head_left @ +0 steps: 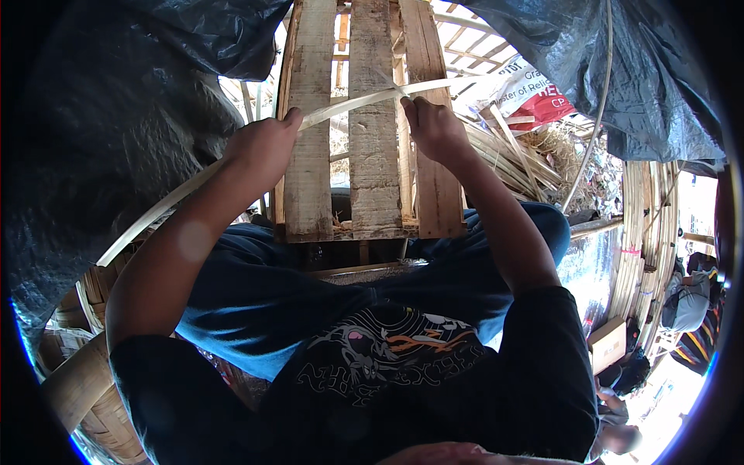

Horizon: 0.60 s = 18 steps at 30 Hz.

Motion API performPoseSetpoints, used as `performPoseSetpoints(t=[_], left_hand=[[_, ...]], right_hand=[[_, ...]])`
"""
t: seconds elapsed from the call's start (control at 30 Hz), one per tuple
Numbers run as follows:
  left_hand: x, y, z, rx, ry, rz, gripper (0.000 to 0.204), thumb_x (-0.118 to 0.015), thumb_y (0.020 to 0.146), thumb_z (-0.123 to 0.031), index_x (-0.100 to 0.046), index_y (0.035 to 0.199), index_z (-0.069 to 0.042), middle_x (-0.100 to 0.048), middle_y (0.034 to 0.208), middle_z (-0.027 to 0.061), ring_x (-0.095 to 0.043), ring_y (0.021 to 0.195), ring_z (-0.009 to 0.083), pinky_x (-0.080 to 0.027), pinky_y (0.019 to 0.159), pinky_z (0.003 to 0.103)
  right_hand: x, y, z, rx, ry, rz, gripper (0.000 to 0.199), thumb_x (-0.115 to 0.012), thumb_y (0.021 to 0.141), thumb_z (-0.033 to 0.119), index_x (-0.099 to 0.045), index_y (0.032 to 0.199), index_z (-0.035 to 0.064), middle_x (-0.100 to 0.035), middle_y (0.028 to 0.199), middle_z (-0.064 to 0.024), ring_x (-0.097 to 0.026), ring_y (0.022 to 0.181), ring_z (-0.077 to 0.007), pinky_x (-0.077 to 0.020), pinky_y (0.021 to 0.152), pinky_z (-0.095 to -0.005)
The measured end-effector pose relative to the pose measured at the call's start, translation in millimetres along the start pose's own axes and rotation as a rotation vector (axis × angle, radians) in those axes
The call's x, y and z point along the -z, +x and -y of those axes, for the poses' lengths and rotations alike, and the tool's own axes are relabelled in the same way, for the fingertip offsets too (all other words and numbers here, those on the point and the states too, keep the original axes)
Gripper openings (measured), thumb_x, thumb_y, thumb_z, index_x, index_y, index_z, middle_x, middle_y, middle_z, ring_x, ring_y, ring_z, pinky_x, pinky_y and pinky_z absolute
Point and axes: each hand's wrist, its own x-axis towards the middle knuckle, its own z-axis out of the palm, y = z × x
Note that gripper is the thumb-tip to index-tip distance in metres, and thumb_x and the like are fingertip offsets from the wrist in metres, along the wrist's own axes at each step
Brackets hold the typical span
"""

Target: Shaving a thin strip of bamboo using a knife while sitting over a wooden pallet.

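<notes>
A long, pale bamboo strip (353,104) bows across in front of me, over a slatted wooden bench (374,155). My left hand (267,146) is closed round it left of the bench, and its tail (143,227) runs down past my left forearm. Over the right-hand board, my right hand (435,130) is closed with its fingertips right at the strip. A thin, narrow piece (390,82) sticks up and left from those fingertips, crossing the strip; I cannot tell whether it is a blade or a sliver.
Dark plastic sheeting (116,108) hangs at left, more (651,77) at right. Split bamboo (511,159) lies beyond the bench, near a red and white printed sheet (535,97). Woven baskets (108,418) stand at lower left. A person (616,426) shows at lower right, near a cardboard box (608,343).
</notes>
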Motion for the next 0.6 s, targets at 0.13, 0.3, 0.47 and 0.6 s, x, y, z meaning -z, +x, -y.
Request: performPoseSetpoints(t=[0.13, 0.3, 0.47, 0.6], left_hand=[[5, -8, -4, -0.001, -0.009, 0.001, 0.022, -0.052, 0.097, -0.023, -0.049, 0.110, -0.006, -0.066, 0.073, 0.0165, -0.068, 0.071, 0.0358, -0.053, 0.062, 0.048], [16, -20, 7, 0.037, 0.029, -0.036, 0.023, -0.053, 0.095, -0.021, -0.050, 0.112, -0.005, -0.066, 0.075, 0.0180, -0.067, 0.072, 0.0374, -0.053, 0.064, 0.048], [6, -19, 10, 0.007, -0.065, 0.000, 0.026, -0.053, 0.095, -0.019, -0.050, 0.116, -0.003, -0.066, 0.076, 0.0200, -0.067, 0.074, 0.0385, -0.052, 0.066, 0.049], [1, -18, 16, -0.072, -0.162, -0.045, 0.023, -0.054, 0.094, -0.017, -0.053, 0.112, -0.002, -0.065, 0.075, 0.0216, -0.066, 0.073, 0.0382, -0.051, 0.066, 0.048]], right_hand=[[1, -4, -6, -0.003, -0.020, -0.012, 0.025, -0.058, 0.095, 0.020, -0.056, 0.074, 0.0064, -0.050, 0.065, -0.0053, -0.055, 0.050, -0.0169, -0.0461, 0.037, -0.0299], [-14, -45, -92, -0.578, 0.179, 0.828, 0.037, -0.040, 0.101, 0.027, -0.063, 0.092, 0.0000, -0.068, 0.082, -0.0234, -0.069, 0.076, -0.0376, -0.0569, 0.069, -0.0475], [-17, -43, -71, -0.878, 0.248, 0.636, 0.053, -0.038, 0.100, 0.038, -0.063, 0.076, -0.0015, -0.065, 0.079, -0.0304, -0.064, 0.079, -0.0490, -0.0522, 0.074, -0.0563], [-28, -46, -66, -0.557, 0.220, 0.600, 0.037, -0.043, 0.098, 0.029, -0.063, 0.089, -0.0012, -0.062, 0.077, -0.0214, -0.063, 0.071, -0.0397, -0.0523, 0.063, -0.0487]])
